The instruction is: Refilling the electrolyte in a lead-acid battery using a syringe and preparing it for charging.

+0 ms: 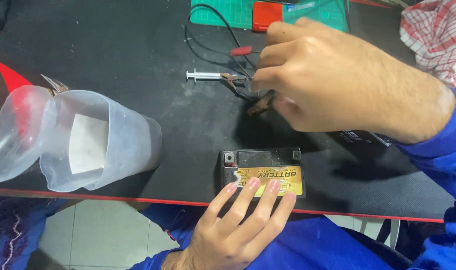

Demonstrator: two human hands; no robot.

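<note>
Battery (262,172) sits at the desk's (138,60) near edge, left hand (240,225) flat with fingertips resting on its yellow label. Right hand (333,80) is pinched around a clip (260,104) on the black wires (213,35) (grip partly hidden), just beside a small syringe (208,76). Clear plastic jug (95,140) stands off to the left.

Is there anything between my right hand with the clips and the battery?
Nothing visible. The right hand holds a brown clip above bare black mat, and the battery lies just below it, steadied by the left hand.
</note>
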